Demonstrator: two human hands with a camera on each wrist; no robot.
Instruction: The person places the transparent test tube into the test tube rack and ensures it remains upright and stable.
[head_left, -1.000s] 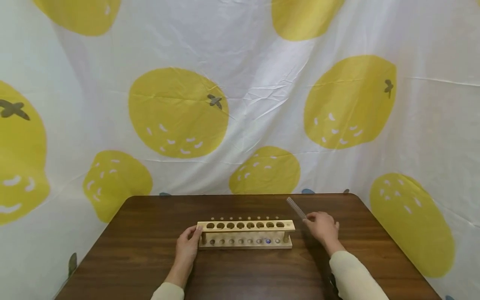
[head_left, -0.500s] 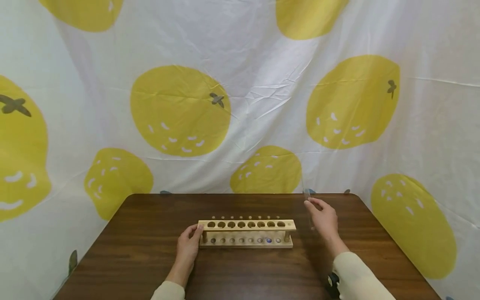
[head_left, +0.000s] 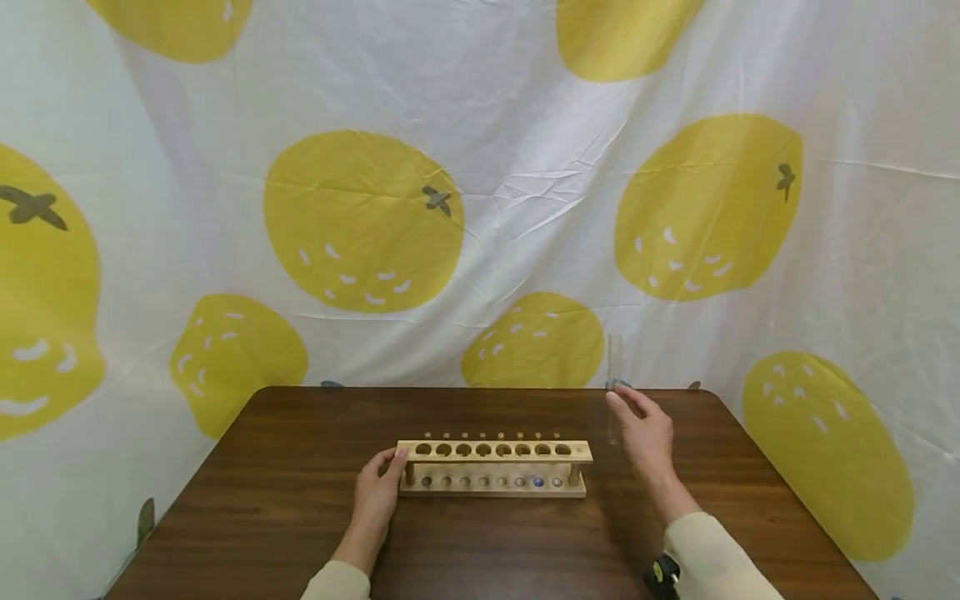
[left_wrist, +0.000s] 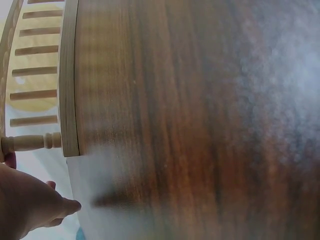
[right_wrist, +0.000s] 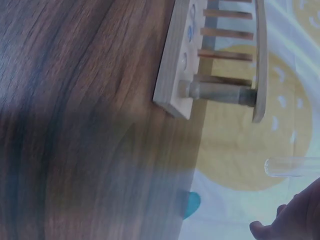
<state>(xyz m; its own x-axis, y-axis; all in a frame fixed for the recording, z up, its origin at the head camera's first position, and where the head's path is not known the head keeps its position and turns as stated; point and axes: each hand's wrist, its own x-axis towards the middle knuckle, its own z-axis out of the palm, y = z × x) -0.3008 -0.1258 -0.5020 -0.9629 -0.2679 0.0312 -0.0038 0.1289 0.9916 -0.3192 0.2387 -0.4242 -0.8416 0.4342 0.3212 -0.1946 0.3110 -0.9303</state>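
A white cloth printed with yellow fruit is hung behind a dark brown, wood-grained table, on which a long, pale wooden rack with eight round holes is stood. Its left end is gripped by the left hand, thumb laid on top. In the right hand, thumb and fingers drawn together, a slender, clear, round-ended tube is pinched upright, to the right of the rack and apart from it. The tube is best kept vertical, rounded end down, under light pressure, with the rack held firmly against sliding.
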